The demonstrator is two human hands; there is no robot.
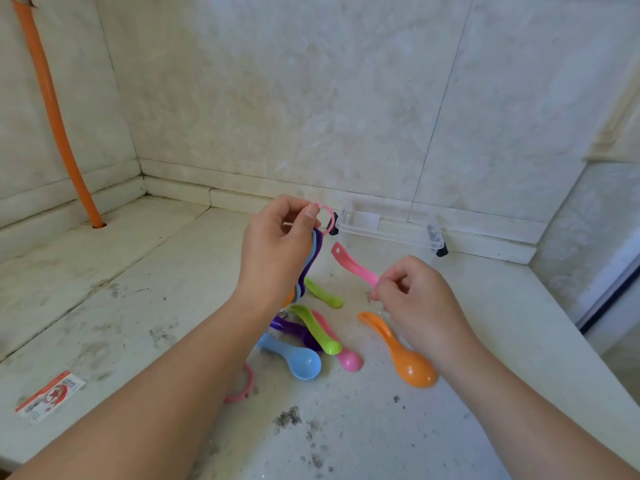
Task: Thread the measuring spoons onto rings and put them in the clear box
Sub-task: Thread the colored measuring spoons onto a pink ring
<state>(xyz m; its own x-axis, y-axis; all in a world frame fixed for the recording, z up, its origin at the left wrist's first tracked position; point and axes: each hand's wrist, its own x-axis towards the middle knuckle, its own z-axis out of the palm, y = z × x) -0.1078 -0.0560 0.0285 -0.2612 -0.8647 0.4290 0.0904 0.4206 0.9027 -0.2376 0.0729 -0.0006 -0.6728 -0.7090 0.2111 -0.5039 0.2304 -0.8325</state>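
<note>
While the left hand [277, 244] pinches a pink ring [327, 216] near the middle of the frame, with several spoons [311, 265] already hanging from it behind the palm, the right hand [412, 299] holds a pink spoon [353, 265] by its bowl end, fingers curled tight around it, the handle's hole aimed up toward the ring. The ring's open end seems to point upward beside the left thumb, though it is too small to be sure.

The clear box [391, 230] stands open just behind the hands, against the wall. Loose on the counter [138, 289] in the lower middle lie two green spoons [322, 292], a purple one [294, 330], a blue one [298, 358], another pink one [346, 355] and an orange one [401, 355]. A second pink ring [242, 386] peeks out beneath the left forearm.

The risk here is in the meeting of hole and ring. If the ring tilts while its gap is open, the hanging spoons could slide off and scatter. A missed hole could also knock the ring from the thin pinch. The left forearm might also sweep the ring under it away.
</note>
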